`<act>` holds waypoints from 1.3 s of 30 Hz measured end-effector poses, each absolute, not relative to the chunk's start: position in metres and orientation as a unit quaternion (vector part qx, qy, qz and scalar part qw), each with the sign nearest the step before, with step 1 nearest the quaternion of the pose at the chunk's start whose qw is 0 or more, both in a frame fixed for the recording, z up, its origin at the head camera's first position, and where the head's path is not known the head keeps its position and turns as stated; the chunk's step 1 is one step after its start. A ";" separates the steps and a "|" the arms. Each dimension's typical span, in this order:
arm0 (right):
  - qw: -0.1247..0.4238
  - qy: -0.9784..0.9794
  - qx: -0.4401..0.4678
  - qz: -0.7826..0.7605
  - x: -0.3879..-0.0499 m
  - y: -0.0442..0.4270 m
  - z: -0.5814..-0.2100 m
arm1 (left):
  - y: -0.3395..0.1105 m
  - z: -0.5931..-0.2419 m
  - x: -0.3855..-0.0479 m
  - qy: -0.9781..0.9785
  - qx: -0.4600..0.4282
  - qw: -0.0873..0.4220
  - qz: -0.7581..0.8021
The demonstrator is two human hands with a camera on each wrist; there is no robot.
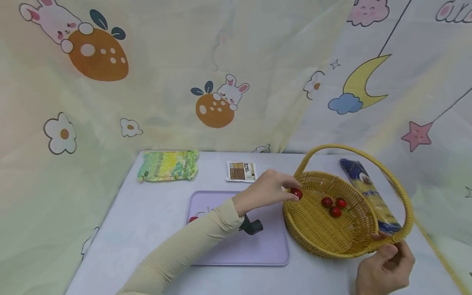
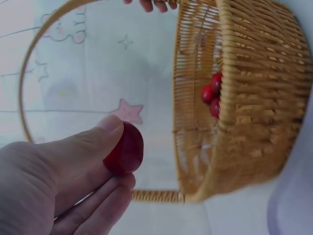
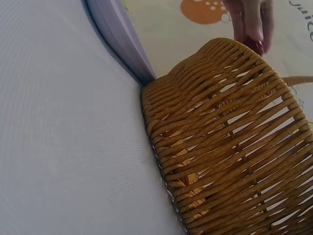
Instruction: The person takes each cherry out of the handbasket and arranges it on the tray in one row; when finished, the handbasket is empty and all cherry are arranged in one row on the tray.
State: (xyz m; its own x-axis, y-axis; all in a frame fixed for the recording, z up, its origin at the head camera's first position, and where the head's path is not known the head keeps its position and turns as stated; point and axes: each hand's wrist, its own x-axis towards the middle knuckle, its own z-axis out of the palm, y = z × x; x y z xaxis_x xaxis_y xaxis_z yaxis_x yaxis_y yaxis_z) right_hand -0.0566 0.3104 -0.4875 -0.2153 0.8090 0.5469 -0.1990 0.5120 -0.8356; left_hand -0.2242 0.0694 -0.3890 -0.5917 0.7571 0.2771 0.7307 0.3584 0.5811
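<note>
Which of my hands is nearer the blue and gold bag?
Right. The right hand grips the basket just in front of the bag; the left hand is across the basket, holding a red fruit.

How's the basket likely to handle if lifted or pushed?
Probably light for its size: the basket is thin, gapped wicker holding three small fruits. The wide, low body should slide rather than tip, though I can't see the base. The fruits look round and glossy, so they may roll if it tilts.

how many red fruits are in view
5 visible: one fruit in the left hand, three fruits in the basket, and a fifth fruit on the tray beside the sleeve, which may hide more.
</note>
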 end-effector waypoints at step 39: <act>0.548 -0.659 -0.293 0.423 -0.053 0.308 -0.486 | -0.094 -0.467 -0.174 0.873 0.360 -0.045 0.326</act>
